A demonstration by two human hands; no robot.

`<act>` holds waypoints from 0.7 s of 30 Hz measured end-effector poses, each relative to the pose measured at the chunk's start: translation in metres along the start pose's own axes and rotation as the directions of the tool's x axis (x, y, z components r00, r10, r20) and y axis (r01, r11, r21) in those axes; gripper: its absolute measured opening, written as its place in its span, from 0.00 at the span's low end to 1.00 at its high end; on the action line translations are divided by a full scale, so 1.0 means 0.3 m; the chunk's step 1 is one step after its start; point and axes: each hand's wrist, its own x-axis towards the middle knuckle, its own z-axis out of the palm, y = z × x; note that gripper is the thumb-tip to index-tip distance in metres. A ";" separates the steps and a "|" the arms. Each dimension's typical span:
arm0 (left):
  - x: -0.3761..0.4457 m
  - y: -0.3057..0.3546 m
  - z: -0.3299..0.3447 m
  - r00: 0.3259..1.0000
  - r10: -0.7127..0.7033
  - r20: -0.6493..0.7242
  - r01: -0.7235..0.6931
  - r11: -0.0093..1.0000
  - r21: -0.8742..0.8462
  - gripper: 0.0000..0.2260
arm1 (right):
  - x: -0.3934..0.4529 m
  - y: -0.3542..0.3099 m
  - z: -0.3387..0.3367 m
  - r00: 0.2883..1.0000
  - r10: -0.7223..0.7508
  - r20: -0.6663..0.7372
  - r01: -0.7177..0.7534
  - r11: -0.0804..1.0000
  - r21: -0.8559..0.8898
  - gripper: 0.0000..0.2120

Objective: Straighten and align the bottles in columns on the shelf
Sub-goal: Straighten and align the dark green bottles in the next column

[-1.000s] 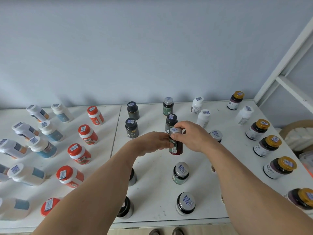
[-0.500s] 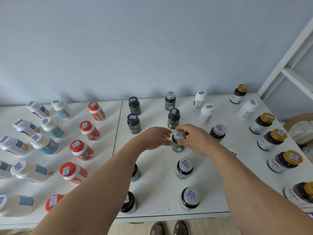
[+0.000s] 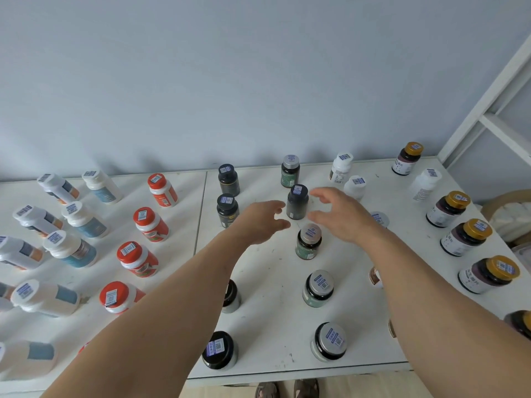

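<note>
Black-capped bottle stands upright between both hands, out of line with the silver-capped bottle just nearer. Left hand and right hand hover spread, gripping nothing. Columns look mostly set; bottles beneath the arms are hidden, perhaps unsorted. White shelf underneath, pale blue wall beyond the fingertips.

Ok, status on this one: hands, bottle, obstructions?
Left hand open, right hand open, flanking black-capped bottle, not touching. Silver-capped bottle upright just below. Nothing blocking.
</note>
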 end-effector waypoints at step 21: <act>0.164 0.007 0.026 0.996 -0.079 0.042 0.087 0.955 -0.285 0.16 | 0.253 0.013 0.000 0.985 -0.090 0.147 0.099 0.994 -0.055 0.23</act>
